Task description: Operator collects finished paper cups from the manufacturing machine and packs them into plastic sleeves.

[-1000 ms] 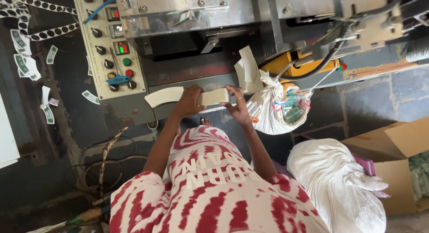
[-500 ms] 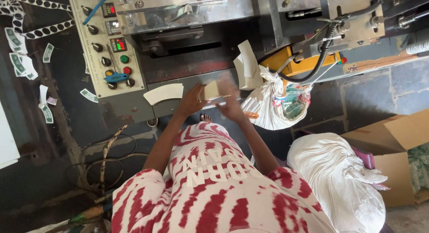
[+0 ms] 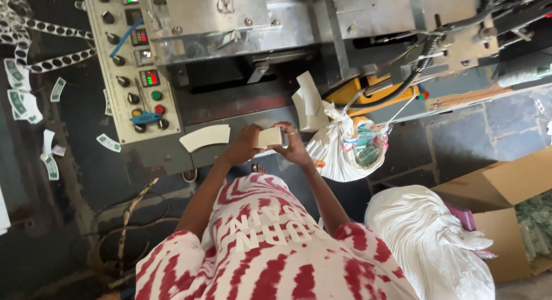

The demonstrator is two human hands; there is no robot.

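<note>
Left hand: the left hand (image 3: pixel 244 146) is curled round the near end of a small cream stack of flat pieces (image 3: pixel 269 137), fingers closed on it
Right hand: the right hand (image 3: pixel 294 146) grips the other end of the same stack, thumb and fingers pinched on it
Where the stack is: held up between both hands, just in front of the machine (image 3: pixel 276 58), above the person's lap
Nearby: a curved cream card blank (image 3: pixel 205 137) lies on the machine's ledge to the left of the hands; a white plastic bag (image 3: pixel 345 147) hangs just right of them; the control panel (image 3: pixel 135 64) with knobs and coloured buttons stands further left
Further off: a full white sack (image 3: pixel 428 242) and a cardboard box (image 3: pixel 512 202) sit on the right
Step in hand: by my reading, squaring up or counting the stack, though the pieces are too small to be sure
Next move calls for: a steady two-handed hold so the pieces stay aligned and none slip out
</note>
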